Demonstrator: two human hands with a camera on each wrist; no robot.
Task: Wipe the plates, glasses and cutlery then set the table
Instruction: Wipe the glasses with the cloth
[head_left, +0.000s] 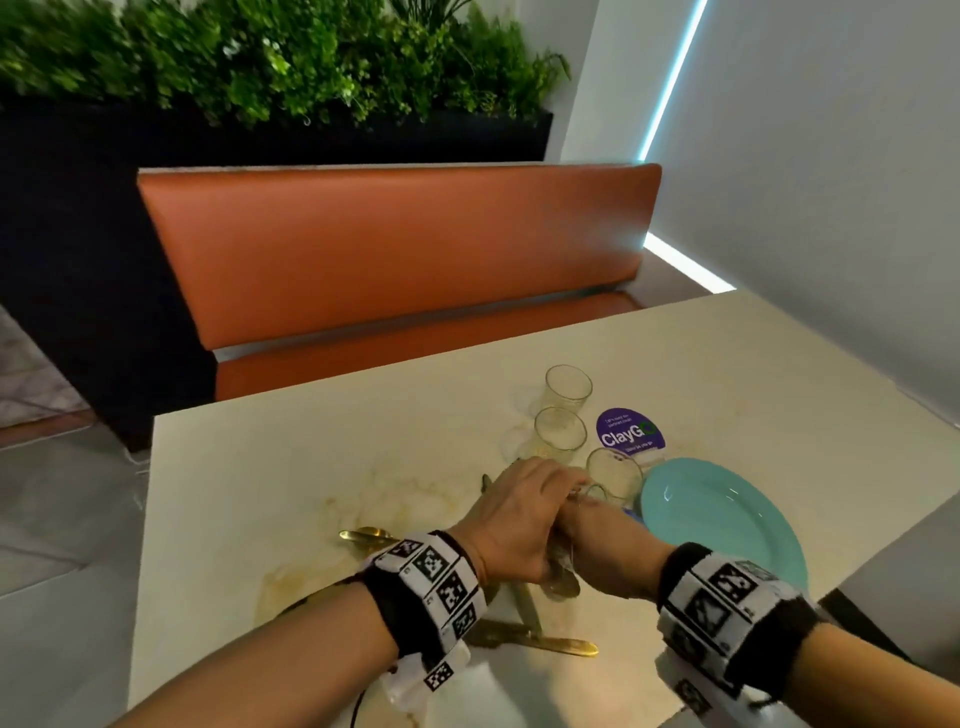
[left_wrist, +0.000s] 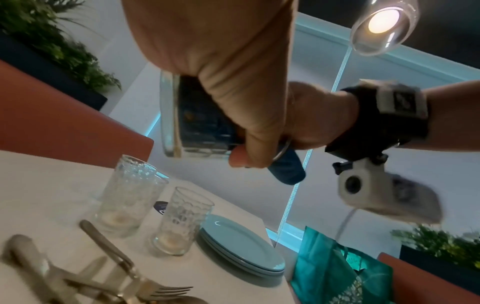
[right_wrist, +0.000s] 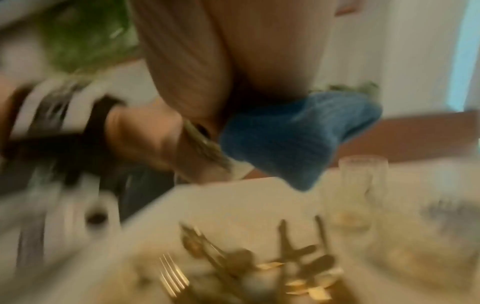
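My left hand (head_left: 519, 514) grips a clear glass (left_wrist: 176, 115) lying sideways above the table, its thick base to the left. A blue cloth (left_wrist: 285, 170) fills the inside of the glass and sticks out of its mouth. My right hand (head_left: 597, 551) holds that cloth at the rim; its fingertips are hidden. Three more glasses (head_left: 560, 434) stand upright just beyond my hands. A stack of teal plates (head_left: 722, 519) lies to the right. Gold cutlery (head_left: 540, 642) lies crossed in a pile under my wrists. The right wrist view is blurred and shows the blue cloth (right_wrist: 298, 139) and forks (right_wrist: 171, 275).
A purple ClayGo sign (head_left: 628, 431) stands behind the glasses. The cream table (head_left: 311, 467) has brownish stains at its left. An orange bench (head_left: 395, 249) runs along the far side. A green bag (left_wrist: 337, 267) sits past the table's right edge.
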